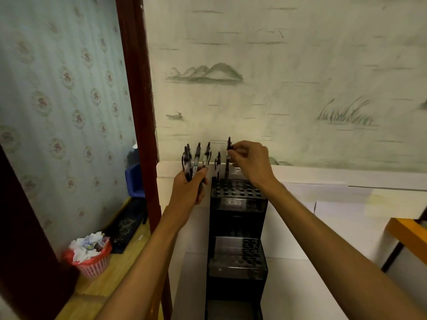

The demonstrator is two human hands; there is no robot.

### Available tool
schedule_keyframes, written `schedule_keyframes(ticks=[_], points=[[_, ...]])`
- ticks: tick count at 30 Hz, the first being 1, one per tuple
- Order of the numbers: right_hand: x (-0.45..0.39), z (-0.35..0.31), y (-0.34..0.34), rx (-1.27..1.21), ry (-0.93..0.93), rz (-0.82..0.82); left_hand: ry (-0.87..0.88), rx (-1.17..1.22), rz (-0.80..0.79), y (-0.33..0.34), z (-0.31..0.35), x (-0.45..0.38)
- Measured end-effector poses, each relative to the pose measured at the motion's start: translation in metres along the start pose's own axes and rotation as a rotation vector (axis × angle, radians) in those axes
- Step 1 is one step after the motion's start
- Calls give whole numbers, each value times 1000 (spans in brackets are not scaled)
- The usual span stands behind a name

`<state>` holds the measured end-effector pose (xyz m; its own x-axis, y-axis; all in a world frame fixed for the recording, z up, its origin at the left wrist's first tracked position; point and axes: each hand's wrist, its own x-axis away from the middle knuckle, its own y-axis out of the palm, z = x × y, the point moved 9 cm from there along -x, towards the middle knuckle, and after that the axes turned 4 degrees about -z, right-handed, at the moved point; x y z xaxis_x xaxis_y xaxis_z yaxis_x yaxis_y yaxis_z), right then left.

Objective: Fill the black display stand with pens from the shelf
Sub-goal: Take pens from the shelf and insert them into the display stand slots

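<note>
Papered wall with a faint ink landscape (208,73) behind, pale bench (323,227) beneath, dark red door frame (136,100) to one side. Nearest, low in view: black display stand (238,227), tall and tiered, its lower tier (238,252) of round holes unfilled. Off to the side on the wooden floor, a pink basket (92,259) heaped with crumpled paper. Farther up, top tier (235,189) of holes mostly bare, one pen (218,165) seated upright at the back-left corner. Just beside that tier, left hand (191,185) clenched round a bundle of pens (196,160), clips up and fanned, probably kept close as a ready supply so each transfer stays short. Farthest, right hand (250,161) pinching a single pen (228,155) near its clip end, held vertical over the back row next to the seated one, tip apparently at or in a hole, though blur hides which. Upright hold likely chosen to line the barrel with the hole; back row first, perhaps, to keep planted pens clear of later reaches. Hardly begun, judging by the bare holes.
</note>
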<state>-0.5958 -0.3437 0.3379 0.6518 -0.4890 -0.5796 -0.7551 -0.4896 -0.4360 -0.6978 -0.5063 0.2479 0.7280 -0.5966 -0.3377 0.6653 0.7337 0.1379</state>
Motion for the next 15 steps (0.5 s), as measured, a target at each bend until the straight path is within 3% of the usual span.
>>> schedule_keyframes(ticks=[15], points=[[14,11,17,137,56,-153,73,-42,-7,16,18,11]])
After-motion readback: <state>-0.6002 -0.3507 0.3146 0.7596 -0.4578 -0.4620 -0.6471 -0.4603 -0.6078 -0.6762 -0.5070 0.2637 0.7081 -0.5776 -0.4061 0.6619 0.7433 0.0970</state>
